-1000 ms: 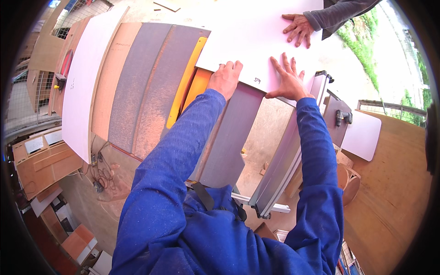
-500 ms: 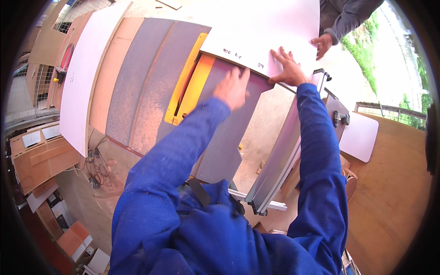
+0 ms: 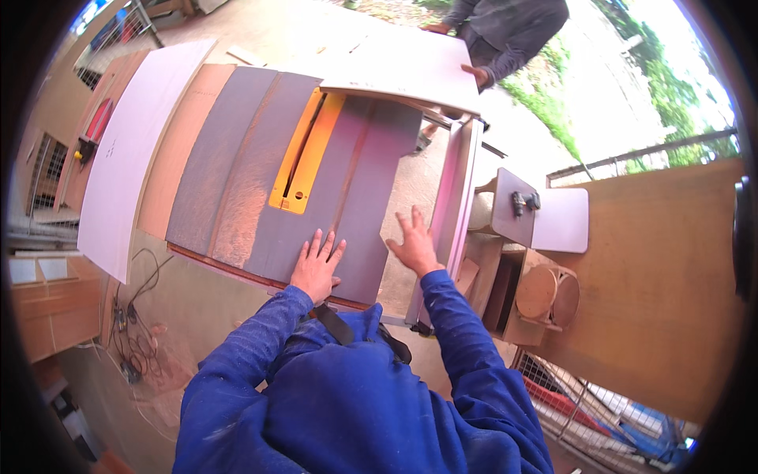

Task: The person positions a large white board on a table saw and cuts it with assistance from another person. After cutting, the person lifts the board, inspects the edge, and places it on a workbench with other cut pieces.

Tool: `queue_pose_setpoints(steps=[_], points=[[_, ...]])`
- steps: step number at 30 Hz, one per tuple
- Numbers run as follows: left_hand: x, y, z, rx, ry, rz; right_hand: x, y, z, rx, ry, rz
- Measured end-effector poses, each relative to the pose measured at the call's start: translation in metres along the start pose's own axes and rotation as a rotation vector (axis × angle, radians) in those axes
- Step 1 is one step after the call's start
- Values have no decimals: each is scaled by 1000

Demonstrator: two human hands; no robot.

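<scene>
Spread and empty, the left hand [image 3: 316,270] rests on a scuffed grey table saw [image 3: 365,229], slotted yellow insert [image 3: 320,146] at twelve o'clock; the right hand [image 3: 415,245] splays, unladen, near two-thirty.

The co-worker [image 3: 517,31] is cropped at the top

"State what you find to my right."

"I record a dark drill [image 3: 518,204] lying on a dark grey board [image 3: 505,227], a pale board [image 3: 564,223] just beside it. Nearer me, a rounded wooden piece [image 3: 537,291] by an open wooden box [image 3: 503,294]. Farther right, a large brown sheet [image 3: 655,276]; below it, wire mesh [image 3: 564,395]."

"And to my left?"

"Tangled cables [image 3: 133,344] on the floor [image 3: 209,316]. Beyond them, brown panelling [image 3: 59,316] bearing two pale rectangles [image 3: 54,269]. Higher up, a red item [image 3: 99,118], kind undetermined."

"Outdoors?"

"Green grass [image 3: 553,126], ahead and right of me."
</scene>
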State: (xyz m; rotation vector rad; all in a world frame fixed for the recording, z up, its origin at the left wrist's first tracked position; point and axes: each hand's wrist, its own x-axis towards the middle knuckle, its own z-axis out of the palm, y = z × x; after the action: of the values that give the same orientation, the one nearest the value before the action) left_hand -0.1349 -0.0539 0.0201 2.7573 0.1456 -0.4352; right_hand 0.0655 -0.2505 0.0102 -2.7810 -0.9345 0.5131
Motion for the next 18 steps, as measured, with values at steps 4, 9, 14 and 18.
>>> queue_pose_setpoints(steps=[4,9,14,18], points=[[4,-4,3,30,-45,1,-57,-36,17,43,-76,33],[5,-15,3,-6,-21,51,-109,-65,34,43,-46,81],[-43,-46,36,-184,333,232,-165,-73,53,134,109,63],[-141,-76,92,-349,400,122,-209,-73,67,288,295,-7]])
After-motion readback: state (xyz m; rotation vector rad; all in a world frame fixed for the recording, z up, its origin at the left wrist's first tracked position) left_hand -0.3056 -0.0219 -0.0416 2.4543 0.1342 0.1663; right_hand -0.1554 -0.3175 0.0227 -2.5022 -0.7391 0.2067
